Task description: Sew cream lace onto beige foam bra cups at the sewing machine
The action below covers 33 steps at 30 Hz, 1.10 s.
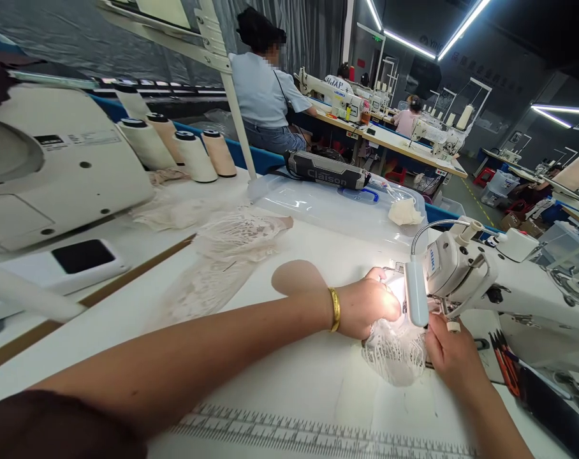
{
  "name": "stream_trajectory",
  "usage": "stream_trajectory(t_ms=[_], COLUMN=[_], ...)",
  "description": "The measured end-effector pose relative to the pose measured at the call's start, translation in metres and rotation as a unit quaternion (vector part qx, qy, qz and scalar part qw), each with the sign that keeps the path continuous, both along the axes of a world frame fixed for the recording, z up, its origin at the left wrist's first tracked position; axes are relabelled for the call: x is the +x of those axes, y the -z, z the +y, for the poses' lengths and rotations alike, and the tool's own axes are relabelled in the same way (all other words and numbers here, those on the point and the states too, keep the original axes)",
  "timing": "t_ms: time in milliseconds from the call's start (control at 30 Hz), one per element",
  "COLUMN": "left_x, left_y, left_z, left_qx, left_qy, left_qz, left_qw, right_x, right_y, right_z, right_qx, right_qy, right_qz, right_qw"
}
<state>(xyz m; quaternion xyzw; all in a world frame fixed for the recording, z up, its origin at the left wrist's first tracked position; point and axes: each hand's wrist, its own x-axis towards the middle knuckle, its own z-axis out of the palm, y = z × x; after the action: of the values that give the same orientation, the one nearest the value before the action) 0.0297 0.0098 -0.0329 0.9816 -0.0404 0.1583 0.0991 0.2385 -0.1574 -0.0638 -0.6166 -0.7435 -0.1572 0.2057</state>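
A piece of white lace fabric [395, 354] lies under the head of a white sewing machine [466, 261]. My left hand [372, 305], with a gold bangle [335, 309] at its wrist, is closed on the fabric left of the needle area, fingers curled. At the fabric's right edge is my right hand [454, 357], its fingers bent inward and close together. The machine's lamp [416, 293] glares over the work and partly hides the right fingertips. What they pinch, if anything, cannot be made out. The needle is hidden too.
More lace pieces [241, 233] lie to the left. Thread cones [196, 156] stand behind them, near another machine [55, 159]. A clear plastic lid [313, 204] carries a dark case [328, 169]. Red-handled snips [504, 363] lie at right; a ruler strip [318, 437] runs along the front. A person [265, 89] sits beyond.
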Motion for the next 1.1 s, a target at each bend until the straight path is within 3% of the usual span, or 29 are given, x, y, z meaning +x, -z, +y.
stream_trajectory(t_ms=[100, 300, 633, 867, 1000, 1100], left_x=[0.001, 0.000, 0.000, -0.008, -0.010, -0.006], left_y=[0.000, 0.004, 0.004, 0.000, 0.000, 0.000], left_z=[0.002, 0.000, 0.002, 0.000, -0.013, -0.028], left_qx=[0.006, 0.008, 0.000, 0.012, 0.098, 0.135], left_qy=[-0.009, -0.010, -0.014, -0.010, -0.093, -0.161], left_qz=[0.003, 0.000, -0.001, -0.001, 0.008, 0.058], left_qw=[1.000, 1.000, 1.000, 1.000, 0.991, 0.976], right_x=[-0.001, -0.002, 0.000, -0.005, -0.019, -0.026], right_y=[-0.003, -0.004, 0.002, -0.005, -0.016, -0.014], right_z=[0.003, 0.003, 0.001, -0.004, -0.007, -0.005], right_qx=[0.033, 0.018, 0.057, 0.026, -0.021, -0.052], right_qy=[-0.004, 0.002, 0.001, -0.025, -0.118, -0.105], right_qz=[-0.007, 0.022, 0.040, 0.055, 0.052, 0.020], right_qw=[0.999, 1.000, 0.998, 0.998, 0.991, 0.993])
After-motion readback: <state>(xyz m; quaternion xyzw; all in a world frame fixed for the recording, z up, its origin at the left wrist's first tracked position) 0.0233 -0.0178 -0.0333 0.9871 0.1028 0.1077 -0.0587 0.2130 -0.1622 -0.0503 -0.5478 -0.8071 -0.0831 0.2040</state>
